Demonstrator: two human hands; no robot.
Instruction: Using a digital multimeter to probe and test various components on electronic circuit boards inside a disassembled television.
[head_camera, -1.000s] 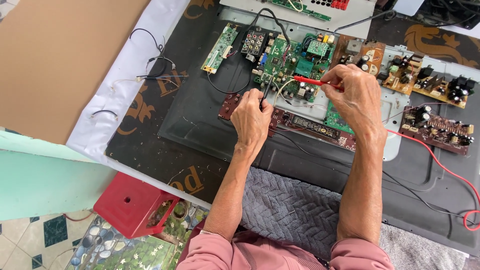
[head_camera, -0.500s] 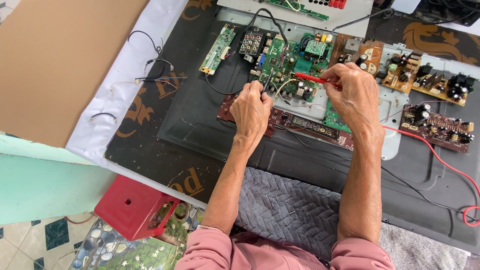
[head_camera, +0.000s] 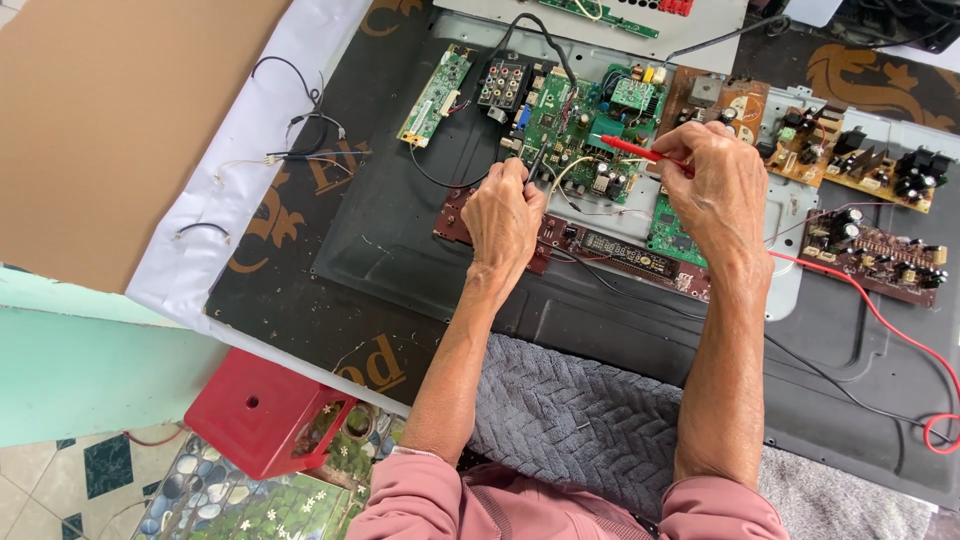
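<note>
Dark, smooth plastic forms your work surface: the back shell of a flat screen (head_camera: 420, 250) lying face down on a black mat with gold lettering (head_camera: 290, 310), over a table with a white sheet (head_camera: 240, 170) and a slab of brown cardboard (head_camera: 120, 120) at the left. Below, you can see tiled floor (head_camera: 90, 480) and a red plastic stool (head_camera: 255, 410). A grey quilted cloth (head_camera: 590, 420) covers the near edge.

Your left hand (head_camera: 505, 215) is curled closed around a thin black probe (head_camera: 538, 158), its tip down on the green main board (head_camera: 585, 135). Your right hand (head_camera: 725, 190) pinches a red probe (head_camera: 640, 152), pointing left onto the same board; its red lead (head_camera: 880, 320) trails away to the right. A narrow brown strip board (head_camera: 620, 250) lies just under both hands. A slim green board (head_camera: 435, 95) sits to the left, brown power boards (head_camera: 850, 160) with black capacitors to the right. Loose wires (head_camera: 300, 140) lie on the white sheet.
</note>
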